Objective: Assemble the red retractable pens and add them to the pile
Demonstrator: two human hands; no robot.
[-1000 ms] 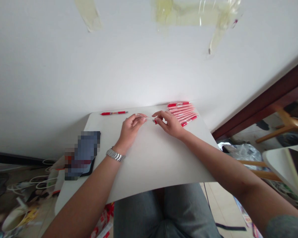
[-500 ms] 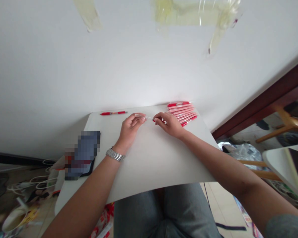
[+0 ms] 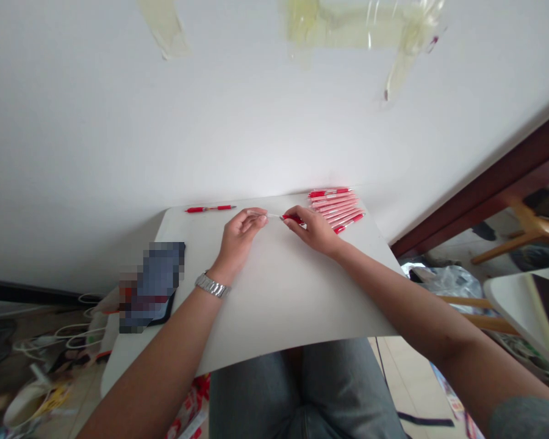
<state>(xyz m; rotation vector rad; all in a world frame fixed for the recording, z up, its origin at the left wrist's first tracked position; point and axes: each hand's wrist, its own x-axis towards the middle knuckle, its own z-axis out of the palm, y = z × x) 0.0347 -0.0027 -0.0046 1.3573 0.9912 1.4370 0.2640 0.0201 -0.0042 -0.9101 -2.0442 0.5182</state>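
Pinched in the fingers of my left hand [image 3: 240, 231] is a thin, clear strip [image 3: 257, 213]; whether it is a plastic sleeve or a refill I cannot tell. It reaches across toward my right hand [image 3: 315, 228]. That hand is closed on a red pen [image 3: 293, 218], whose darker end points left at the strip. Both hands are just above the white table [image 3: 274, 292]. Beyond my right hand lies a pile of red pens [image 3: 333, 201], several of them looking pale, as if under clear plastic. A single red pen [image 3: 210, 208] rests apart at the back left.
A pixelated flat object [image 3: 158, 286] lies on the table's left side. The white wall [image 3: 238, 122] rises right behind the table. At the right are a clear plastic bag [image 3: 452, 280] and a wooden chair [image 3: 531, 228]. White cables [image 3: 82, 332] are at the lower left.
My right fingers have shifted slightly, and more of the red pen shows between them. My left hand and the clear strip have moved very slightly left.
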